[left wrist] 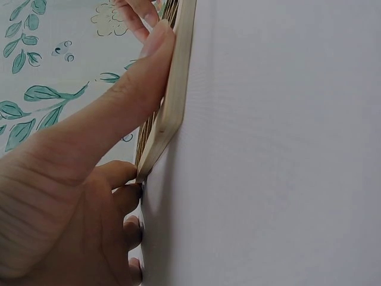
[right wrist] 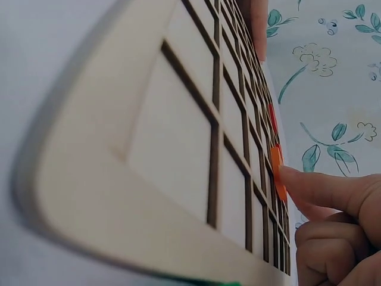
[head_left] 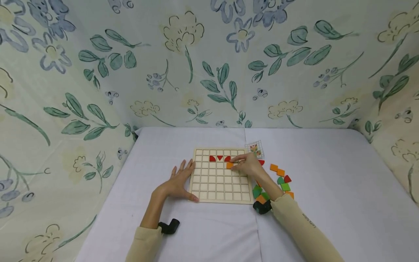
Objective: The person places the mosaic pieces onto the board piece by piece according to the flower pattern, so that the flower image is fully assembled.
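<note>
A wooden grid board (head_left: 216,187) lies on the white cloth, with red pieces in its second row: a quarter circle (head_left: 212,158), a triangle (head_left: 220,158) and another quarter circle (head_left: 227,158). My right hand (head_left: 249,165) reaches over the board's right side and pinches an orange square tile (head_left: 230,165) between thumb and index finger, just below the right-hand red piece. In the right wrist view the thumb presses on this orange tile (right wrist: 278,173) at the grid. My left hand (head_left: 178,183) is spread along the board's left edge, its thumb at the near left corner.
Right of the board, partly under my right forearm, are loose orange, green and red pieces (head_left: 285,186). A printed pattern card (head_left: 255,149) lies by the far right corner. Flowered fabric (head_left: 209,72) hangs behind the table. Black devices (head_left: 169,226) are on both wrists.
</note>
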A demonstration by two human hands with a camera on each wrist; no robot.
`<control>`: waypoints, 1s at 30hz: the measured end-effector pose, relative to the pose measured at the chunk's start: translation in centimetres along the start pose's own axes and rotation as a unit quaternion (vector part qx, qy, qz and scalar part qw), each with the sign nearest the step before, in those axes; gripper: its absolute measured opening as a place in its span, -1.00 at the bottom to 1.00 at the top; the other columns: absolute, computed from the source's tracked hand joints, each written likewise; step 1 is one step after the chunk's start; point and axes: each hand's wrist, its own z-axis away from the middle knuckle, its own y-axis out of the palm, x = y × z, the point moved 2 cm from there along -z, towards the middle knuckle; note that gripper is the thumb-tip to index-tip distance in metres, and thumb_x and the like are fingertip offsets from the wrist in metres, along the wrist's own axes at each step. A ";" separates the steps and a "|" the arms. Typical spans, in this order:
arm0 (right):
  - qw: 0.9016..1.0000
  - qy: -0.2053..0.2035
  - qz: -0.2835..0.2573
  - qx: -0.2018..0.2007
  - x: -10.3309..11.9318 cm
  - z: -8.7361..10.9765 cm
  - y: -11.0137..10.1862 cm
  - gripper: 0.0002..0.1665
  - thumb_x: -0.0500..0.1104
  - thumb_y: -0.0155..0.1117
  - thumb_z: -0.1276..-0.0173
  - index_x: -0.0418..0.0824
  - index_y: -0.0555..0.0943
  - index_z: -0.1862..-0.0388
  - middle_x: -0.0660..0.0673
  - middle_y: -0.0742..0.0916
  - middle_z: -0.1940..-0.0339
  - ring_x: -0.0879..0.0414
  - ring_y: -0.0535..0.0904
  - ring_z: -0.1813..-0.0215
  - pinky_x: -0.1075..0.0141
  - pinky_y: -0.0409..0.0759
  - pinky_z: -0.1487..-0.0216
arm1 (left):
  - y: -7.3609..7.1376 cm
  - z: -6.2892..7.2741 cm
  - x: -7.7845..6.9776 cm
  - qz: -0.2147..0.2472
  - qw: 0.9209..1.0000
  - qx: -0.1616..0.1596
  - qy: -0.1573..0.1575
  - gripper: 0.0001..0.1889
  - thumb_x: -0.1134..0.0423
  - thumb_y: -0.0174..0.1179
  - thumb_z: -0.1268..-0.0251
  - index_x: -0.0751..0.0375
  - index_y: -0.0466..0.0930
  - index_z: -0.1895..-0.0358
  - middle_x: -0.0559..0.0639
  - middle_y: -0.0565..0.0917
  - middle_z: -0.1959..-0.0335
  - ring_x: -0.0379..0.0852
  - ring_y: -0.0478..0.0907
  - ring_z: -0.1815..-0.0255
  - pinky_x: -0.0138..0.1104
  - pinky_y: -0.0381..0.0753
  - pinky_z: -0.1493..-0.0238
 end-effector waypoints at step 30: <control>0.999 -0.012 -0.031 0.013 -0.2 0.1 0.4 -0.69 -0.14 0.55 -0.29 -0.08 0.81 -0.02 0.05 0.44 0.72 0.17 0.28 0.59 0.40 0.28 0.57 | 0.1 0.1 -0.1 0.004 1.000 0.002 0.003 0.49 -0.19 0.65 0.14 0.14 -0.31 -0.71 0.05 -0.34 -0.75 0.16 -0.56 -0.75 0.21 -0.52 -0.68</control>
